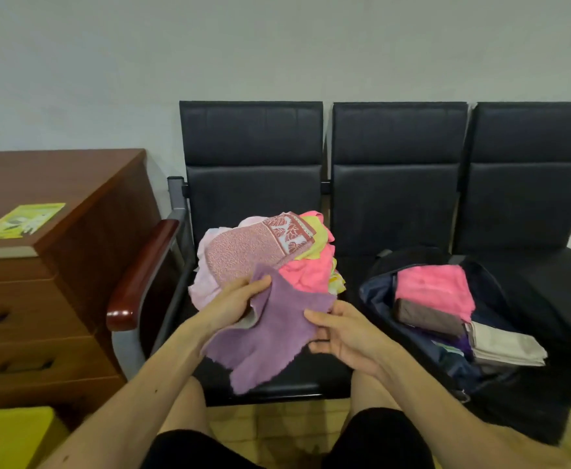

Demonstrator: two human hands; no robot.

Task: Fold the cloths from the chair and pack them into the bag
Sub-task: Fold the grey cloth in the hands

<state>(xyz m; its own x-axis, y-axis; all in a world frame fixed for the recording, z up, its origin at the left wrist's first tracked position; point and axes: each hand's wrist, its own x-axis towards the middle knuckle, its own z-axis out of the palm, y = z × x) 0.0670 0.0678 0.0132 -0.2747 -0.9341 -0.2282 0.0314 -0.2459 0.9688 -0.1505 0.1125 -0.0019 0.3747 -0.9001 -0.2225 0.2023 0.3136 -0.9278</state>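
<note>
A purple cloth (270, 336) hangs loose over the front of the left black chair seat (277, 384). My left hand (235, 301) grips its upper left edge. On the cloth's right edge my right hand (341, 335) pinches the fabric with thumb and fingers. Behind them a pile of cloths (267, 252) sits on the seat, with a pink patterned towel on top and pink and yellow pieces beside it. On the middle seat an open dark bag (379, 292) holds folded cloths: a pink one (433, 287), a brown one (428, 321) and a beige one (507, 346).
A wooden drawer cabinet (57, 282) with a green-covered book (20, 221) stands to the left. The chair's red-brown armrest (138, 275) lies between cabinet and seat. A third black seat (531, 198) is at the right. A yellow object (10, 438) is at the bottom left.
</note>
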